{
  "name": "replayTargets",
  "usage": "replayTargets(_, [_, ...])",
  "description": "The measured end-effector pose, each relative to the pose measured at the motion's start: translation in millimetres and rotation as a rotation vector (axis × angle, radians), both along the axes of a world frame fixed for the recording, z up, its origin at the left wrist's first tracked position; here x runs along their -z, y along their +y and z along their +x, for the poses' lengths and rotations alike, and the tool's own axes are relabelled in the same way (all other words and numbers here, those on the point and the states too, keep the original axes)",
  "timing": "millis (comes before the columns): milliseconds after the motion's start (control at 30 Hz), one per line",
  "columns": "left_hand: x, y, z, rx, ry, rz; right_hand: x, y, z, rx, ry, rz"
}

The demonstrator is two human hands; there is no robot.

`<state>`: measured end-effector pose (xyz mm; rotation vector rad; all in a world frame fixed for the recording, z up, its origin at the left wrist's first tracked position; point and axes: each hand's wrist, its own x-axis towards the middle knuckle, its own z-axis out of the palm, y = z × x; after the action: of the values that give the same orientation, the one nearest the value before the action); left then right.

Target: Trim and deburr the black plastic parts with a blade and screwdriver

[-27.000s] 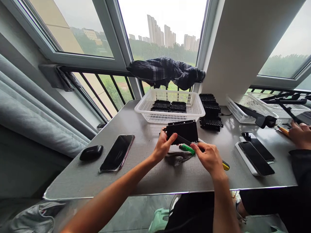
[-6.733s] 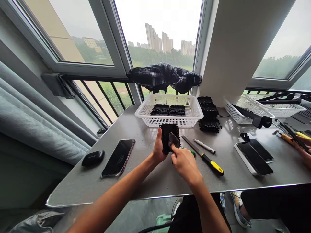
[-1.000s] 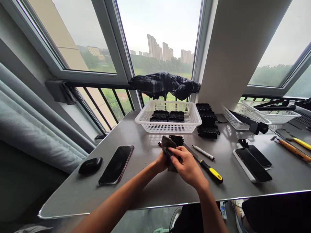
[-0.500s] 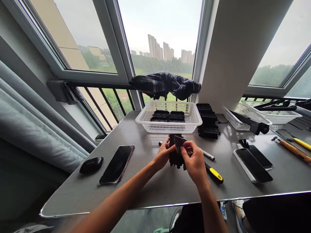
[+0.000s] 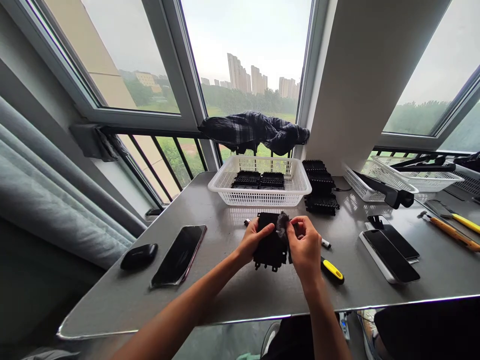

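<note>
My left hand (image 5: 252, 241) grips the left edge of a flat black plastic part (image 5: 268, 246), its thumb lying across the face. Small tabs stick out along the part's lower edge. My right hand (image 5: 304, 245) is closed on a crumpled dark grey cloth (image 5: 282, 225), which lies against the part's upper right side. The part is held above the table, in front of a white basket (image 5: 258, 199). Behind my right hand a white pen (image 5: 326, 243) is partly hidden, and a yellow-and-black handle (image 5: 333, 270) lies beside my wrist.
Similar black parts (image 5: 258, 180) lie in the basket; more are stacked (image 5: 320, 187) to its right. On the left are a phone (image 5: 179, 256) and a black mouse-like object (image 5: 139, 256). Phones (image 5: 392, 256), a hammer (image 5: 450, 230) and more baskets (image 5: 378, 185) occupy the right side.
The black part has turned so its broad flat face shows more fully. My right hand has shifted slightly right, and the cloth is now bunched up at the part's right side.
</note>
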<state>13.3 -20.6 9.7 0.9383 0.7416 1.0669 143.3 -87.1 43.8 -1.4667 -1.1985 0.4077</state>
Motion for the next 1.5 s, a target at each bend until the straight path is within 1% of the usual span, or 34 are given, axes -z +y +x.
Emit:
replayTargets(100, [-0.9, -1, 0, -0.021, 0.007, 0.030, -1.7, -1, 0, 0.013, -0.002, -0.010])
replayTargets(200, [-3.3, -2, 1, -0.049, 0.012, 0.058, 0.5, -1, 3, -0.010, 0.012, -0.035])
replayTargets(333, [-7.1, 1, -1, -0.130, -0.014, 0.039, 6.1, 1, 4, -0.124, 0.033, -0.094])
replayTargets(433, [-8.3, 7, -4, -0.200, -0.038, -0.001, 7.1, 1, 3, -0.215, 0.001, -0.128])
replayTargets(500, [-8.3, 10, -5, -0.204, -0.044, -0.021, 5.3, -2, 3, -0.235, -0.046, -0.163])
replayTargets(600, [-7.4, 11, -5, -0.172, -0.054, -0.048, -0.1, -10, 9, -0.283, -0.112, -0.244])
replayTargets(667, [-6.2, 11, -4, -0.160, -0.059, -0.058, -3.9, -14, 13, -0.296, -0.108, -0.257])
replayTargets(733, [-4.2, 8, -2, -0.135, -0.051, -0.051, -6.5, -16, 15, -0.231, -0.060, -0.207])
replayTargets(833, [-0.3, 2, 1, -0.034, -0.020, -0.005, -7.3, -12, 13, -0.111, -0.027, -0.103])
replayTargets(900, [1.4, -1, 3, 0.012, -0.013, 0.028, -6.2, -8, 10, -0.087, -0.056, -0.067])
replayTargets(967, [1.0, -2, 3, 0.008, -0.019, 0.036, -4.6, -5, 6, -0.100, -0.080, -0.065])
replayTargets(1133, [-7.5, 4, -3, -0.110, -0.045, -0.020, -0.7, -4, -2, -0.235, -0.065, -0.123])
replayTargets(1200, [-10.9, 6, -5, -0.126, -0.052, -0.041, 0.0, -5, -3, -0.256, -0.047, -0.140])
replayTargets(1300, [-12.7, 6, -5, -0.094, -0.057, -0.059, -1.9, -7, -3, -0.242, -0.044, -0.119])
replayTargets(1433, [-10.0, 3, -2, -0.025, -0.070, -0.056, -6.3, -9, 1, -0.194, -0.096, 0.017])
replayTargets(1500, [-8.3, 2, -1, -0.003, -0.077, -0.049, -6.7, -9, 3, -0.176, -0.146, 0.049])
